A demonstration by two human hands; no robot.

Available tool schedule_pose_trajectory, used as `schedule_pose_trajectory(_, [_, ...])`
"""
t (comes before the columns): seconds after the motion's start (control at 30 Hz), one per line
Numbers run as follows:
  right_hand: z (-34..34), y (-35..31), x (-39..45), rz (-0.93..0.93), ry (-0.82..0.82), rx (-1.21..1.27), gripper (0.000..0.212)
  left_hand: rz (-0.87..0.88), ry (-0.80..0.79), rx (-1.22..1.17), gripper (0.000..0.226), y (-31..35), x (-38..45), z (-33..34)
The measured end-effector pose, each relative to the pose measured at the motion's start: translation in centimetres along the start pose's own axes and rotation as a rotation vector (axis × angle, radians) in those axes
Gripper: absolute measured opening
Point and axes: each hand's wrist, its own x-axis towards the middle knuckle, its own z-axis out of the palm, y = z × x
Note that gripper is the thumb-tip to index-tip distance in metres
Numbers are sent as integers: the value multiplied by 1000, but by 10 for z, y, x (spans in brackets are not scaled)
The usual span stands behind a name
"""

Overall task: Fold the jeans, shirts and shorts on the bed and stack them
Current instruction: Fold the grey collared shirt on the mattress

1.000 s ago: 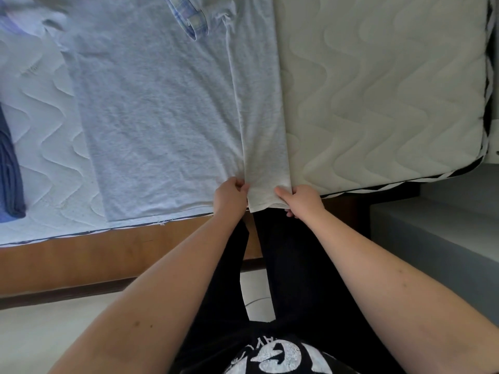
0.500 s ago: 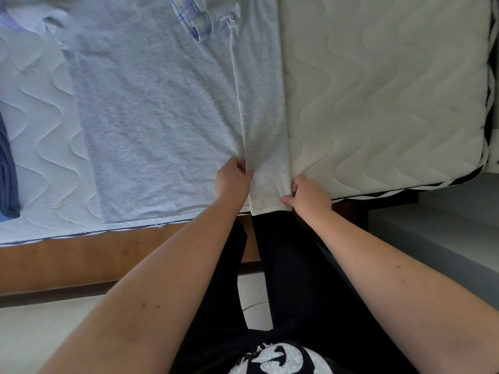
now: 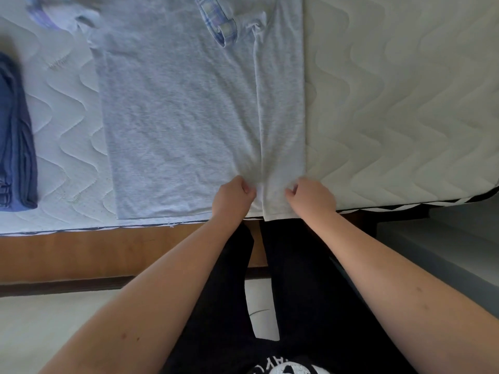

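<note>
A light grey T-shirt [image 3: 178,109] lies flat on the quilted mattress [image 3: 399,103], its hem at the near edge. Its right side is folded inward as a narrow strip [image 3: 280,103]. My left hand [image 3: 232,197] grips the fabric at the inner edge of that strip near the hem. My right hand [image 3: 310,197] grips the strip's outer edge near the hem. The cloth bunches between both fists. A plaid blue shirt [image 3: 216,20] lies over the T-shirt's top. Folded blue jeans [image 3: 16,136] sit at the far left.
The wooden bed frame [image 3: 94,255] runs below the mattress edge. A grey surface [image 3: 445,247] stands to the right of the bed. Pale floor [image 3: 54,319] lies below. Bare mattress spreads to the right of the T-shirt.
Both hands have slid up from the hem edge onto the mattress and closed tighter on the folded strip, bunching the cloth between them.
</note>
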Motion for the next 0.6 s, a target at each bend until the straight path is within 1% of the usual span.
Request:
schedule_pose_trajectory(0.13, [-13,-37,14,-160,69,203,23,81,133,-95,13,-7,20,-41])
schedule_pose_trajectory(0.23, [-22,-71,28,-278,127,270,24,136,204,-126,12,-14,40,-76])
schedule_pose_trajectory(0.37, [-30,-120,50,-343,131,382,19,234,334,-32,21,-30,66,-119])
schedule_pose_trajectory(0.47, [-34,-157,64,-381,114,430,17,253,395,68,29,-45,83,-145])
schedule_pose_trajectory(0.6, [-36,-198,81,-400,81,497,24,263,467,175,39,-63,109,-174])
